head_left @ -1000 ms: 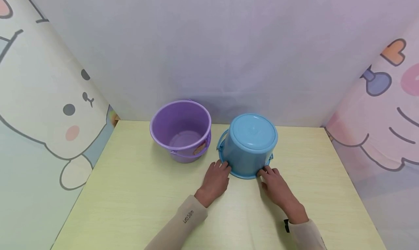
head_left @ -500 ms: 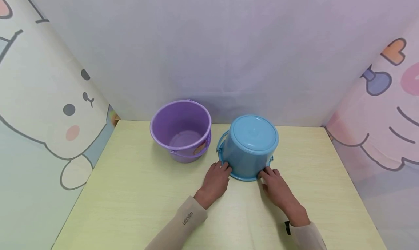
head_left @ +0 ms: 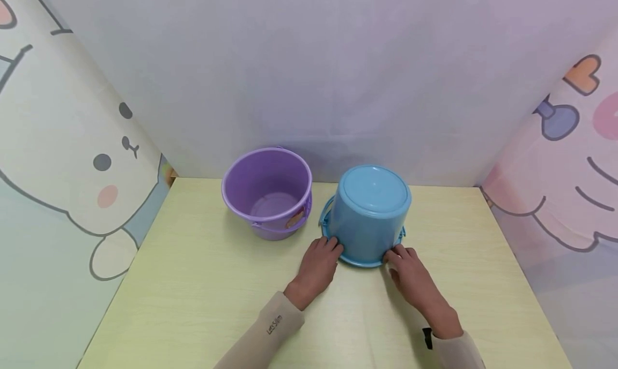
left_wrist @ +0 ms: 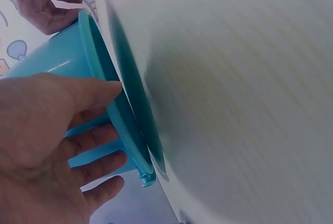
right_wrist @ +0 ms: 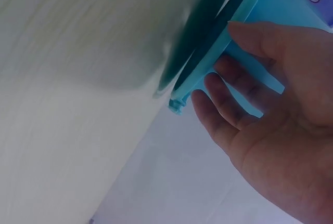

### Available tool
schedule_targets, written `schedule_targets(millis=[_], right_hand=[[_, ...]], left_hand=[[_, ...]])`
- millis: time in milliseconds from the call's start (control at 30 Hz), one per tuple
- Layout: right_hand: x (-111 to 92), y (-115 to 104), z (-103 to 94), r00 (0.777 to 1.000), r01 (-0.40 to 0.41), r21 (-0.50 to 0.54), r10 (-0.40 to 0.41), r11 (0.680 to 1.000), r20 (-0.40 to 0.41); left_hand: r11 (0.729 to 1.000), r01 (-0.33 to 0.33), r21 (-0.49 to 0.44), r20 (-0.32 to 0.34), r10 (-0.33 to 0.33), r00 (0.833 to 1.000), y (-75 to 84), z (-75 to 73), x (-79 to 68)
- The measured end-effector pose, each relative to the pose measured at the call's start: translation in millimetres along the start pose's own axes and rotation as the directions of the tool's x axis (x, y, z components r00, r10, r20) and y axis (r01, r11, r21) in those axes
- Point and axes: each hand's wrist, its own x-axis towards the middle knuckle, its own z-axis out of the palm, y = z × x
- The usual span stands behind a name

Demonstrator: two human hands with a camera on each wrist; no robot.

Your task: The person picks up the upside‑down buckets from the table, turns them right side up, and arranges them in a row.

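Note:
A light-blue bucket (head_left: pixel 369 192) is upside down at the back of the table, its round base facing up. My left hand (head_left: pixel 316 266) grips the rim at the front left, and my right hand (head_left: pixel 417 283) grips it at the front right. In the left wrist view the thumb lies on the rim (left_wrist: pixel 91 42) while the fingers spread along the outer wall. The right wrist view has the same grip, with the rim (right_wrist: pixel 234 31) just off the tabletop. A purple bucket (head_left: pixel 265 170) stands upright to the left, open side up.
The pale wood-look table (head_left: pixel 193 283) reaches back to a plain light cloth wall (head_left: pixel 309 79). Cartoon-printed cloths hang along both sides. The blue bucket's wire-like handle (head_left: pixel 324 211) sticks out on its left, toward the purple bucket.
The blue bucket's upturned base dipped slightly toward me, then rose and tipped back a little. Both hands stay at the rim, the right one shifted slightly right. The purple bucket stayed put.

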Motion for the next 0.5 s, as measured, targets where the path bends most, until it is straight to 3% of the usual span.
schedule_targets(millis=[500], right_hand=[[4.1,-0.6,-7.7,0.994,0.012,-0.027,-0.015,1.000,-0.110]], left_hand=[[1.000,-0.011,0.005,-0.066,0.011,0.998,-0.6,-4.2,4.2]])
